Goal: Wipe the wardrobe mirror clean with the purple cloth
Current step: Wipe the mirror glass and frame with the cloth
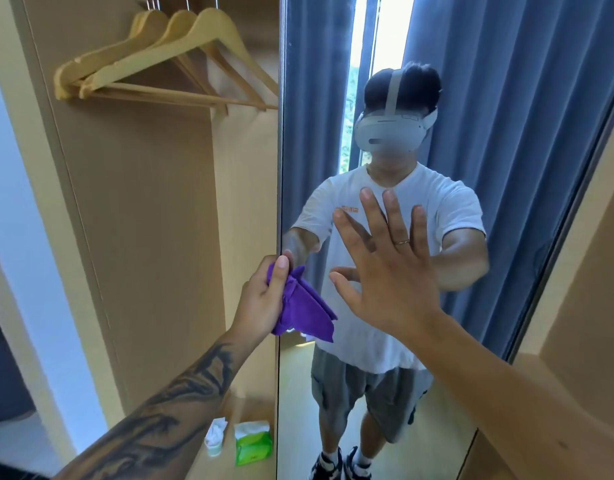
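Head view: the wardrobe mirror [385,46] fills the right half, its glass reflecting curtains and the person. Biggest risk, to my eye: the right hand [388,271], fingers spread flat at or on the glass, could leave fresh prints. The purple cloth [305,310] hangs bunched at the mirror's left edge, the left hand [264,299] clamped round it; wiped while wadded, it may smear or slip. Below, a green tissue pack [252,443] sits on the wardrobe shelf.
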Demonstrator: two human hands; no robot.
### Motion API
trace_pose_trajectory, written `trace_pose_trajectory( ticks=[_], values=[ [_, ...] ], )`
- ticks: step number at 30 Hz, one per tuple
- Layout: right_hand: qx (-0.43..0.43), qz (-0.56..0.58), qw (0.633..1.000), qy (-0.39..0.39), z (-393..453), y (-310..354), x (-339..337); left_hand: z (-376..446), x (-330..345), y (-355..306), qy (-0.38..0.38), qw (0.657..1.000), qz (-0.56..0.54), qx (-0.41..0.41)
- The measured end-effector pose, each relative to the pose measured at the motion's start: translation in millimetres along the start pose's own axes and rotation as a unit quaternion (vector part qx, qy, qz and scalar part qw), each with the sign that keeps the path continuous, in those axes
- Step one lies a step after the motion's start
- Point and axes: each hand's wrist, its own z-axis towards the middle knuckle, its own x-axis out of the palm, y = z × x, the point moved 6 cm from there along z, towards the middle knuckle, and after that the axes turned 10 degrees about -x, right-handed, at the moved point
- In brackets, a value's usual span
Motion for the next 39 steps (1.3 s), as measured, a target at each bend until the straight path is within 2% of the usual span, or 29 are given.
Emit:
trace_pose_trajectory(
  ticks=[3, 6, 11, 15, 19, 25, 30, 36, 39],
  values=[
    [-0.004, 0.001, 1.0, -0.01, -4.3, -0.8, 1.6, 1.7, -1.3, -2.9, -0.014, 1.0, 0.011, 0.007],
    [-0.003, 0.0, 1.0, -0.018, -3.7, -0.2, 1.3, 13.5, -5.3, -19.4, 0.005, 0.999, 0.038, 0.036],
    [-0.009, 0.012, 1.0, -0.017, -4.3, 0.3, 2.0, 44.1, -17.2, -76.3, -0.005, 0.998, -0.003, 0.06],
    [-0.009, 0.018, 1.0, -0.003, -5.3, -0.4, 1.2, 47.2, -17.7, -106.0, -0.001, 0.998, 0.014, 0.068],
    [0.002, 0.032, 0.999, -0.025, -4.7, -0.3, -4.9, 31.6, -12.2, -90.3, -0.012, 0.998, 0.024, 0.056],
    [0.002, 0.05, 0.999, -0.022, -3.9, 0.9, -4.8, 5.8, -2.4, -29.5, -0.004, 1.0, -0.016, 0.012],
    [-0.005, 0.036, 0.999, -0.037, -4.8, 1.5, -5.3, -11.0, 0.8, 7.9, -0.009, 0.999, 0.013, -0.043],
    [0.002, 0.026, 0.999, -0.034, -4.1, 2.4, -3.7, -6.1, -0.9, -1.8, 0.027, 0.999, -0.012, -0.042],
    [-0.004, 0.014, 0.999, -0.031, -4.1, 2.6, -2.9, 3.1, -7.9, -30.4, -0.003, 1.0, 0.0, -0.014]
  ],
)
